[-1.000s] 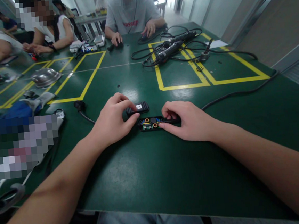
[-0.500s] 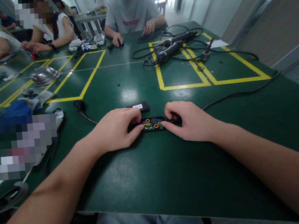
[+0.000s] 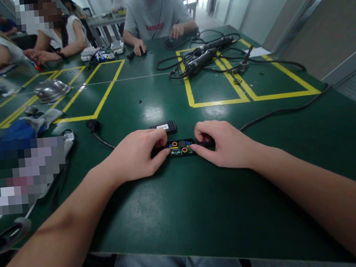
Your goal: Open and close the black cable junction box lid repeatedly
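An opened black adapter casing (image 3: 181, 147) lies on the green table, its circuit board with copper coils showing. My left hand (image 3: 138, 154) grips the casing's left end between thumb and fingers. My right hand (image 3: 224, 143) grips its right end, from which a black cable (image 3: 282, 110) runs off to the right. The casing's black lid (image 3: 165, 127), with a white label, lies just behind my left hand, apart from it.
A black plug with cord (image 3: 94, 126) lies left of my hands. Electric screwdrivers with tangled cables (image 3: 204, 57) sit in a yellow-taped square further back. A metal dish (image 3: 51, 90) and blue cloth (image 3: 21, 128) are at left. Other people sit at the far side.
My left hand has let go of the lid, leaving it on the table, and moved down onto the left end of the open casing. My right hand has stayed put.
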The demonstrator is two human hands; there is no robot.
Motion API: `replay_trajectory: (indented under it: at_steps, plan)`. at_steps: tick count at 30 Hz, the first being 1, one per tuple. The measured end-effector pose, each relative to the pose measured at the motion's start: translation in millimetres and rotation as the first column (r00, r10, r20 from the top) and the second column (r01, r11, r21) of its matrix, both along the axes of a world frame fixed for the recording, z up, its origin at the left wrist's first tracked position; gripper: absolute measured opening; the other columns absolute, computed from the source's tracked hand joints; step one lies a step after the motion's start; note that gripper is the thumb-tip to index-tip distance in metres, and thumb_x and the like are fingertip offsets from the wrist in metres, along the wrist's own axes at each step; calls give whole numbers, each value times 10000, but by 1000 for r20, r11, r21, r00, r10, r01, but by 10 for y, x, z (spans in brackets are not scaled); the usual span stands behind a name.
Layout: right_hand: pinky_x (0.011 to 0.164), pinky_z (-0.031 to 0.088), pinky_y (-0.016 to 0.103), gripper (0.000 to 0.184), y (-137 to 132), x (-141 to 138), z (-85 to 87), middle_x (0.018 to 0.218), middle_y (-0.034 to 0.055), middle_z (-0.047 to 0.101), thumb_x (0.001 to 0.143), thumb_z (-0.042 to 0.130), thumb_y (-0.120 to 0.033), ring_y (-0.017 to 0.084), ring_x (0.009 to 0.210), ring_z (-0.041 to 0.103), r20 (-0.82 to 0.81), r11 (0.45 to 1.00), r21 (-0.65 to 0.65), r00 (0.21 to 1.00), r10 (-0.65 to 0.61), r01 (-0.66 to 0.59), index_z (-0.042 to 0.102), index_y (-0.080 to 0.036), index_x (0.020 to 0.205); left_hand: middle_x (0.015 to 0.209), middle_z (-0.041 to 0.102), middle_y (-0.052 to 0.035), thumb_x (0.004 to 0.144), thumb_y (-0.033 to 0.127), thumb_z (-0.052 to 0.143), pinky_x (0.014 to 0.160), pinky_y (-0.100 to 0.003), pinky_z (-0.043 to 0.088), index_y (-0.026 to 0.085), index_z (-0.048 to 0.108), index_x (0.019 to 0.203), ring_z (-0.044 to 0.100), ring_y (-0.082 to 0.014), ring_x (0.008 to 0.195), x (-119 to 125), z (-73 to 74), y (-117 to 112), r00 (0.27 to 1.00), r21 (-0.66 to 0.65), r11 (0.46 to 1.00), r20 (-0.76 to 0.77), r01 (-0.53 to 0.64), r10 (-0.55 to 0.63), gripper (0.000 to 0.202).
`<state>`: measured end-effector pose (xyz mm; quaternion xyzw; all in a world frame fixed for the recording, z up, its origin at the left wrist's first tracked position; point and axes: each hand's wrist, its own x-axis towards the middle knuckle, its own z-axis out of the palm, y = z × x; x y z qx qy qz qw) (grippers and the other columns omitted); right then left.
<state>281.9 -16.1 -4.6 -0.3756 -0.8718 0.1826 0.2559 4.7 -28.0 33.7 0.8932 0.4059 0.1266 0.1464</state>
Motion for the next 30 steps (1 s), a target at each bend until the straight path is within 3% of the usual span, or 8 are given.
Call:
replay_trajectory:
  at_steps: [30]
  plan:
    - [703,350,345,255,-11,-5,14,780,-7,587,967,678,-343,198,719,519,2,1000,-10,1000,-7,7,463,-271,851,803,663,-21,991,327,598,657,-326,370,221,586,896,562,-186,668,6,9,-6,1000,-11,1000,-14,-7,7,143]
